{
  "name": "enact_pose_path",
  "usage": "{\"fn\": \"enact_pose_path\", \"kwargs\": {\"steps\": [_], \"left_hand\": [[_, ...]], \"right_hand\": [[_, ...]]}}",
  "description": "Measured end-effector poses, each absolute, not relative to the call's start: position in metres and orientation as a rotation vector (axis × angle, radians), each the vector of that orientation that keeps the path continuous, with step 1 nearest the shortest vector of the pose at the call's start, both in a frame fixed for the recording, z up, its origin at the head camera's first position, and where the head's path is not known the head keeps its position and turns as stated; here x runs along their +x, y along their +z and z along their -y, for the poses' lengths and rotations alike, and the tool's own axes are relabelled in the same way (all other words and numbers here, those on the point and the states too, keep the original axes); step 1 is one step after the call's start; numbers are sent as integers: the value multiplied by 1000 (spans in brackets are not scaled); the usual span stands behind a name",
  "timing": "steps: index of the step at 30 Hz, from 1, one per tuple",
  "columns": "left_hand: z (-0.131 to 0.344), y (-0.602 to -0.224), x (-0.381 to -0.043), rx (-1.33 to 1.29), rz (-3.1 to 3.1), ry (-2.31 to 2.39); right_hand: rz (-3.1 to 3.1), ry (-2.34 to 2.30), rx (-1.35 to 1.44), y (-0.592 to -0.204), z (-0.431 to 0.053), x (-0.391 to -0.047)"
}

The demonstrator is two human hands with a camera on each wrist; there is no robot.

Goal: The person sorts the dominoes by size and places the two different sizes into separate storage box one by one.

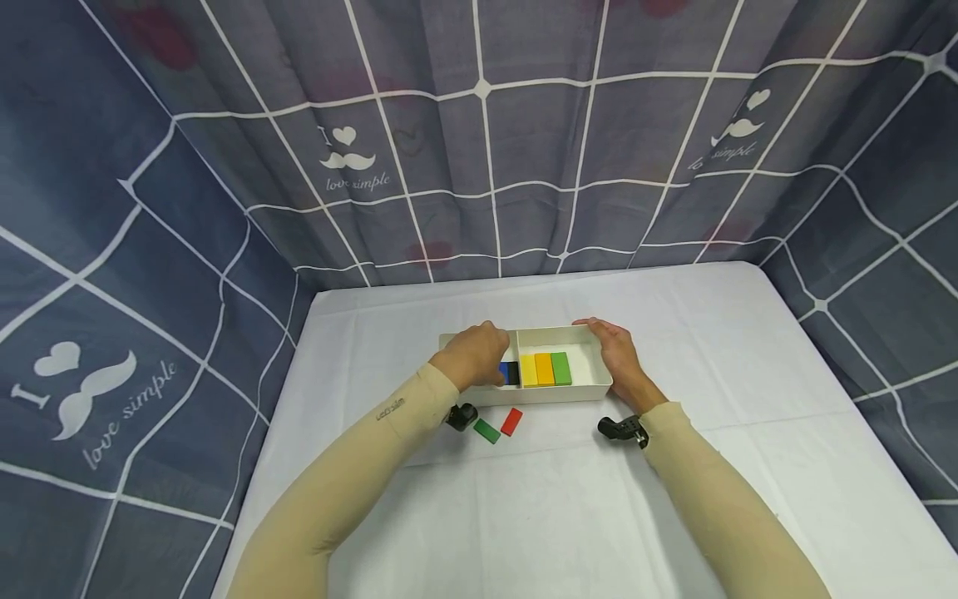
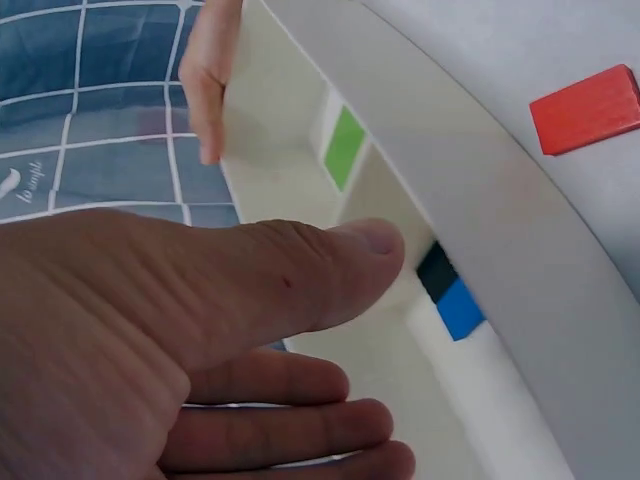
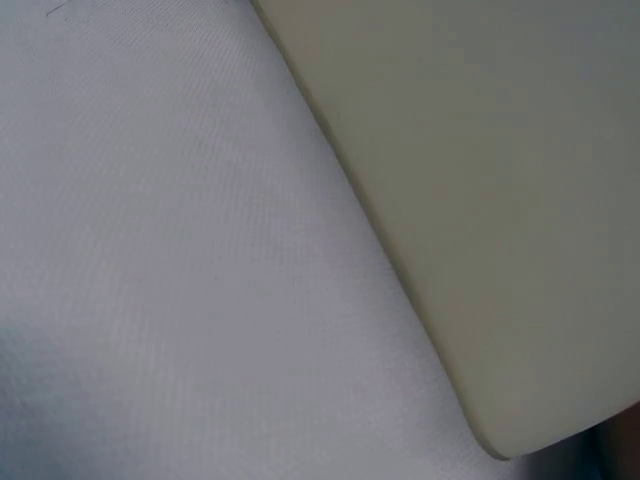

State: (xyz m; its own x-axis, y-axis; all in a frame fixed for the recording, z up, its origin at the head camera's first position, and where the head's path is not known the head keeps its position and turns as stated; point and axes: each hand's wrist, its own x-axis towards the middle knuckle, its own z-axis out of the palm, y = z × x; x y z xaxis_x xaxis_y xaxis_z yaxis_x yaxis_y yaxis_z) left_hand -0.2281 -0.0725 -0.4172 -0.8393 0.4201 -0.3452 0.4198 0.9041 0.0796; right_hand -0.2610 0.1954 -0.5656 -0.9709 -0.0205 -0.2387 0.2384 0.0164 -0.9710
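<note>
Lower centre of frame: divided box (image 1: 546,394) — likely light, stiff; steady by end walls. Pinch probably slick red block (image 1: 512,422), just below, by long edges. On left hand (image 1: 475,354), visible fingers apart from thumb; on right hand (image 1: 619,358), against box end — cannot tell if clamped.

Dark grid-patterned curtains (image 1: 539,141) surround a white-covered table (image 1: 524,516) on three sides.

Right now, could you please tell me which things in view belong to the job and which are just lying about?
Job, it seems:
box, right hand at its end, left hand over it
inside: blue block, black block, yellow block, orange block, green block
loose red block, loose green block, probably

Just surroundings:
tablecloth
curtain
</note>
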Motion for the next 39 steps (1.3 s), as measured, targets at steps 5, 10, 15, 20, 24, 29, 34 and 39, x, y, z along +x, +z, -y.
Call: {"fn": "enact_pose_path", "kwargs": {"steps": [5, 10, 15, 20, 24, 29, 34, 39], "left_hand": [[73, -411, -220, 638, -2701, -24], [73, -405, -208, 672, -2687, -47], [73, -397, -196, 714, -2683, -79], [73, -392, -185, 748, -2672, -103], [74, -391, -177, 747, -2659, -112], [75, -396, -170, 766, -2638, -157], [77, -402, -165, 767, -2619, -157], [78, -412, -162, 723, -2598, -107]], "right_hand": [[-2114, -2057, 230, -565, -195, -259], [-2125, -2070, 224, -564, -196, -259], [-2128, -2073, 226, -565, -196, -259], [-2129, -2074, 228, -566, -195, -259], [-2121, -2088, 233, -565, -194, -259], [-2116, -2090, 228, -565, -194, -258], [-2120, -2082, 227, -565, -194, -258], [-2112, -2088, 233, -565, -193, -259]]}}
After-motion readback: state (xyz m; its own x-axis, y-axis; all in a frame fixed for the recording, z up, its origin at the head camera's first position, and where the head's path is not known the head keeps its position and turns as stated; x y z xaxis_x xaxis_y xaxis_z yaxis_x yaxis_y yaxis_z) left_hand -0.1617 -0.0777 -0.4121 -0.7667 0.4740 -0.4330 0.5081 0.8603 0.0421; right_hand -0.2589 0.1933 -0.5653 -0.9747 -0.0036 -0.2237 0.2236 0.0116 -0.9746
